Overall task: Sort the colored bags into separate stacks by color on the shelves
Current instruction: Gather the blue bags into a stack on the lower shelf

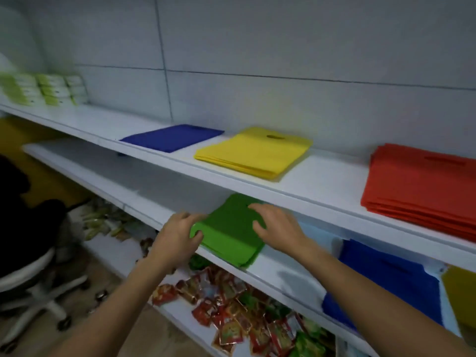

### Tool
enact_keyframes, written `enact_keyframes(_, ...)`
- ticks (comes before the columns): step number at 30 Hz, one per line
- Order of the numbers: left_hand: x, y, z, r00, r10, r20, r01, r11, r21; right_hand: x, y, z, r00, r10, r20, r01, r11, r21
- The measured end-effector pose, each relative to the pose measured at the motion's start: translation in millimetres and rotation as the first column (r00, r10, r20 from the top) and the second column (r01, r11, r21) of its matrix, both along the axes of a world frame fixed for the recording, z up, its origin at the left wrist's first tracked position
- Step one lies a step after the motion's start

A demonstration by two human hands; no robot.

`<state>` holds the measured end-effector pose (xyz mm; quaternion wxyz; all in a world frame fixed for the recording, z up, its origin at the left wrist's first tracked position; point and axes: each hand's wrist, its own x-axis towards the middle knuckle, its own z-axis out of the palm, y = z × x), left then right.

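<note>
A stack of green bags (229, 235) lies on the middle shelf (283, 274). My left hand (177, 238) grips the stack's left front corner, thumb on top. My right hand (275, 228) rests flat on the stack's right side with fingers spread. On the upper shelf (322, 181) lie a blue bag (172, 136), a yellow stack (255, 153) and a red-orange stack (422, 186). Further right on the middle shelf lie a light blue bag (324, 240), a blue bag (386, 282) and a dark yellow bag (461, 292), overlapping one another.
Green and white boxes (43, 88) stand at the far left of the upper shelf. Several red and green snack packets (239, 310) fill the lowest shelf. A white swivel chair (31, 279) with something dark on it stands on the floor at left.
</note>
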<state>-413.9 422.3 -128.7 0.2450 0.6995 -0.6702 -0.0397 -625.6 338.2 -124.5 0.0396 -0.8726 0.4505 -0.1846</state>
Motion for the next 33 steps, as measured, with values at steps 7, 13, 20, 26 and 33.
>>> enact_keyframes(7,156,28,56,0.986,0.167,0.011,-0.165,0.978,-0.127,177,-11,69,0.974,0.165,0.158,-0.146,0.981,-0.127)
enact_keyframes(13,251,15,72,0.985,0.175,-0.012,-0.173,0.964,-0.203,274,-33,82,0.962,0.133,0.238,-0.104,0.986,-0.132)
enact_keyframes(20,325,-49,69,0.992,0.124,-0.034,-0.128,0.963,-0.238,350,-90,86,0.978,0.096,0.188,-0.074,0.990,-0.122)
enact_keyframes(26,378,-150,76,0.997,0.071,-0.015,-0.073,0.965,-0.251,399,-178,97,0.977,0.054,0.206,-0.023,0.988,-0.150)
enact_keyframes(33,418,-254,91,0.999,-0.023,-0.042,0.010,0.957,-0.289,424,-259,114,0.983,-0.036,0.182,0.068,0.982,-0.175)
